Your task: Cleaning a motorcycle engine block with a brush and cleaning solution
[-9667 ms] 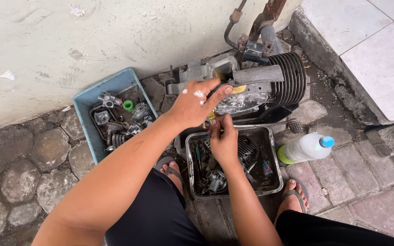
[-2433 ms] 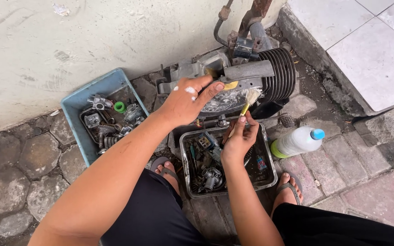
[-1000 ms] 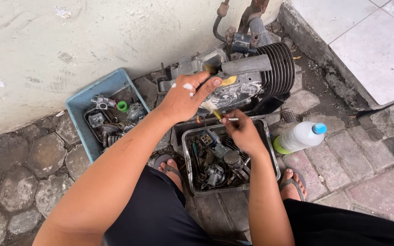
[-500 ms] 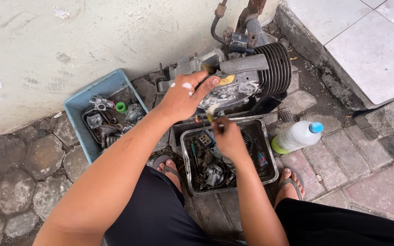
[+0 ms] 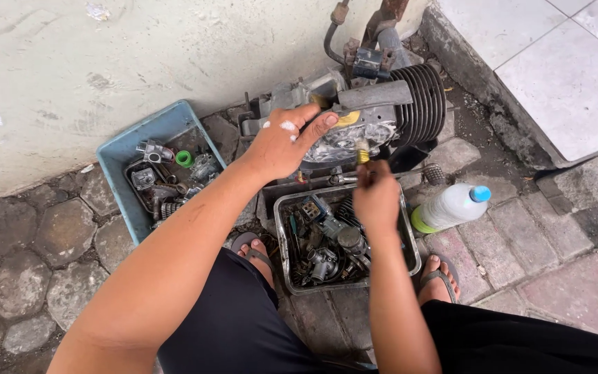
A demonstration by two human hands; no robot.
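Stone paving holds one engine (image 5: 375, 118); left hand (image 5: 282, 142) lies spread on it, right hand (image 5: 376, 197) pinches a mostly hidden brush (image 5: 362, 151). Two trays (image 5: 410, 246), one bottle (image 5: 451, 206).

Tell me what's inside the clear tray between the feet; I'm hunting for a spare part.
The clear tray holds a jumble of greasy metal engine parts, one a carburettor-like casting. The right hand, gripping a small brush, covers the tray's upper right, so whatever lies beneath it cannot be seen.

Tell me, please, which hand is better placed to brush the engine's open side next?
The right hand: it holds the brush with the bristles at the engine. The left hand lies flat on the casing, steadying it.
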